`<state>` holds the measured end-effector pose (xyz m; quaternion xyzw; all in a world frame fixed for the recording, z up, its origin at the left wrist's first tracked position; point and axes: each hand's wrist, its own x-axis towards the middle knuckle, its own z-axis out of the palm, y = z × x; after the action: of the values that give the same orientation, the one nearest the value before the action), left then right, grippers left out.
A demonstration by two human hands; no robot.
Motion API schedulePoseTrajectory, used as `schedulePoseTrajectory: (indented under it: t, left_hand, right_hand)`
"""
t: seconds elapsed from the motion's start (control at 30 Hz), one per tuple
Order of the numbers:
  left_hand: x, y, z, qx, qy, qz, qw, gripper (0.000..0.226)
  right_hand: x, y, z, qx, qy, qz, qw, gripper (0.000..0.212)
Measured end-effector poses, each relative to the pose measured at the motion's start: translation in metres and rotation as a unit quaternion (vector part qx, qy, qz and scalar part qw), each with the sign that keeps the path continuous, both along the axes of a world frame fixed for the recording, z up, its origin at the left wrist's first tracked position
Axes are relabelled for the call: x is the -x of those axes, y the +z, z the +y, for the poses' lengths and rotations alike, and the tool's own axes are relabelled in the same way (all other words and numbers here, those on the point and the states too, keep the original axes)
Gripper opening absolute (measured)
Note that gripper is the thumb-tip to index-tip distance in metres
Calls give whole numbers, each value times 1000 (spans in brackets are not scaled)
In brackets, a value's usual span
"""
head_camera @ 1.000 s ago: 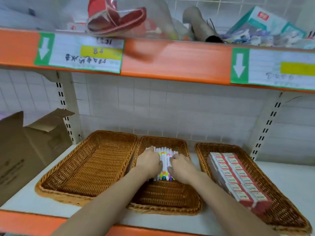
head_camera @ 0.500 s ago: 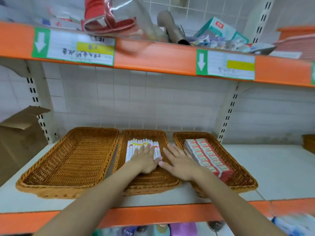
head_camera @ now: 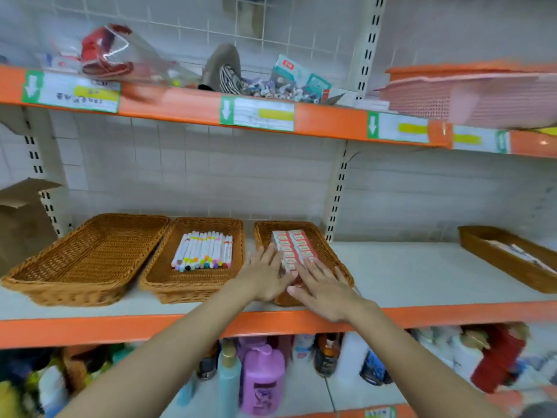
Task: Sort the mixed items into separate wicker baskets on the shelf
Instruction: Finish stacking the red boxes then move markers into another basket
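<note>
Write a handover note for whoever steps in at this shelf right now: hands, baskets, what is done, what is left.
Left hand: open, fingers straight, at the near left side of the red-and-white boxes.
Right hand: open, flat over the near end of the same boxes.
Right basket: the boxes lie packed in rows.
Middle basket: white markers lie side by side, nobody touching them.
Left basket: nothing in it.
Done: markers and boxes each have their own basket.
Left: probably squaring up the boxes; the left basket has no items yet. A mixed pile sits on the upper shelf.
</note>
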<state>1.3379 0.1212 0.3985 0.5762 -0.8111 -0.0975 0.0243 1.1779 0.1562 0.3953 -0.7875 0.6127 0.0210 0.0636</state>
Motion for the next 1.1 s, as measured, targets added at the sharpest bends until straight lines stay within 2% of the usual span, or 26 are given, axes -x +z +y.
schedulePoseTrajectory:
  t: [0.4, 0.6, 0.83, 1.1]
  left_hand:
    - [133, -10, 50, 41, -66, -22, 997, 71]
    - [197, -7, 26, 23, -106, -41, 993, 70]
    - [281, -4, -23, 23, -152, -26, 988, 72]
    - [361, -8, -58, 7, -196, -29, 980, 72]
  right_hand:
    - [125, -14, 67, 1, -54, -7, 999, 70]
    - [184, -19, 60, 4, -99, -26, 995, 72]
    - [268, -9, 27, 8, -150, 17, 989, 72]
    - [344, -16, 0, 4, -202, 8, 979, 69]
